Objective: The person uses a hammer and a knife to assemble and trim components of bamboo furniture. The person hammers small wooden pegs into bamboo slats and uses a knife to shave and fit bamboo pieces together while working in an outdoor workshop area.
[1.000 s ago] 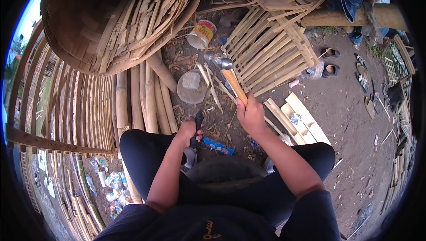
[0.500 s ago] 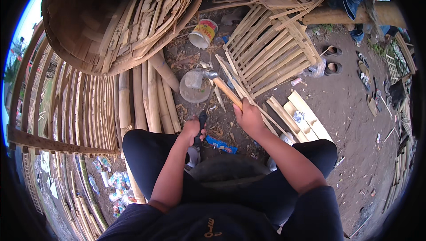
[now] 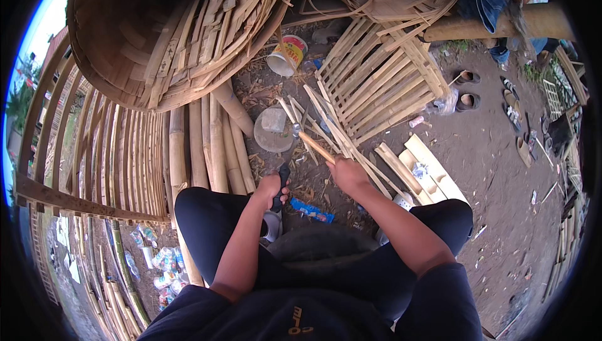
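"Bamboo everywhere, by the look of it. What is biggest?"

"The slatted frame point(image 3: 94, 205) along the left side. Then comes the broad woven dome point(image 3: 188, 46) at the top, its far part in shadow, and the slatted panel point(image 3: 382, 84) on the ground past the hands."

"And between those?"

"A row of bamboo poles point(image 3: 218, 146), lying side by side beyond the person's left knee. Over by the right knee are split bamboo pieces point(image 3: 439, 170), pale side up."

"What does the person hold?"

"The left hand point(image 3: 269, 188) has its fingers wrapped round the grip of a black-handled blade point(image 3: 284, 170). That tool points away from the body, with its dark blade just right of a round slab point(image 3: 269, 143)."

"And the right hand point(image 3: 348, 173)?"

"Clenched round the wooden handle of a hammer point(image 3: 318, 148), near the end. The hammer slants up and left across the gap between the hands — its head is at the blade, though whether the two touch cannot be told."

"Anything smaller?"

"A bucket point(image 3: 287, 55) with a yellow and red side, tipped over past the slab. A blue wrapper point(image 3: 311, 210) lies on the ground near the left hand. Smallest of all is a grey block point(image 3: 273, 120) — it sits on the slab."
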A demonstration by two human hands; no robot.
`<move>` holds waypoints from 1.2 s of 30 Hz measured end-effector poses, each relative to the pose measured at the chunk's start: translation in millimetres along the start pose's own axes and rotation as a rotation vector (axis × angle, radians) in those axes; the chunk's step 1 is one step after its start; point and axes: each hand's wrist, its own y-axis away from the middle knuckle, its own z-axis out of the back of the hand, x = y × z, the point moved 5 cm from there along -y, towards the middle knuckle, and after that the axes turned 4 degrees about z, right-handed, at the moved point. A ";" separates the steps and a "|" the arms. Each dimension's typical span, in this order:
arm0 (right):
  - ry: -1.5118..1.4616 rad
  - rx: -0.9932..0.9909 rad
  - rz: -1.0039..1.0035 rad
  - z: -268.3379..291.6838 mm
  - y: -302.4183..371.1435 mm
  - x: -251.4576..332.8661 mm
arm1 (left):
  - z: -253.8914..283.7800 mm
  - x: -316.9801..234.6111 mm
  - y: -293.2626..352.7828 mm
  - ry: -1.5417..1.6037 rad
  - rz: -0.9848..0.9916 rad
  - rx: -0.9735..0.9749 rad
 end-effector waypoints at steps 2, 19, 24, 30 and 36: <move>0.053 0.061 -0.095 -15.5 -0.3 -20.1 | 1.4 2.9 3.3 0.007 0.025 -0.005; -0.065 -0.070 0.046 36.3 3.1 47.0 | -3.5 15.4 -5.1 -0.113 -0.067 -0.050; -0.386 -0.585 0.174 69.1 10.5 49.0 | 7.5 17.9 -22.6 -0.095 -0.044 -0.001; 0.044 0.118 -0.056 -26.0 28.3 -2.4 | 0.0 26.6 -19.2 -0.259 -0.022 -0.005; -0.217 -0.361 0.205 52.5 14.6 51.7 | 6.4 26.3 -16.9 -0.061 0.014 0.005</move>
